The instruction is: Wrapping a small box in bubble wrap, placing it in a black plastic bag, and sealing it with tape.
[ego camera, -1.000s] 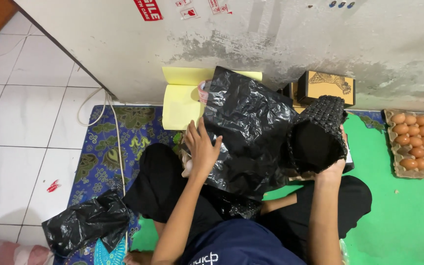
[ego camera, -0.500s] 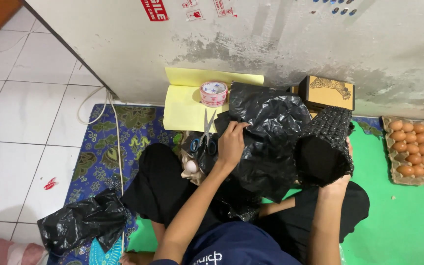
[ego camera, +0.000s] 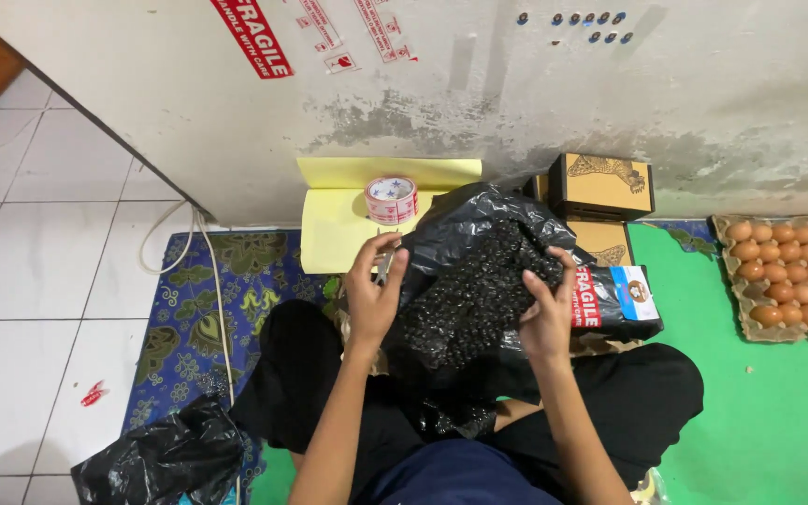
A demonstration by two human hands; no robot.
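Black bubble-wrapped parcel [ego camera: 479, 299]: lower part hidden behind the right hand [ego camera: 546, 313] and the surrounding black plastic bag [ego camera: 465, 224], contents not visible. Small metal item at the left hand [ego camera: 371, 297] fingertips, largely covered by the fingers and too small to identify; lower brown box [ego camera: 605, 245] mostly hidden behind the bag and a taped black package [ego camera: 621, 301]. Egg tray [ego camera: 750, 329] cut off by the right edge, crumpled black bag [ego camera: 165, 458] by the bottom edge, person's torso below the frame.

Black bubble-wrapped parcel [ego camera: 479, 299], lumpy and tilted, lies half inside a crumpled black plastic bag [ego camera: 465, 224] over the lap.
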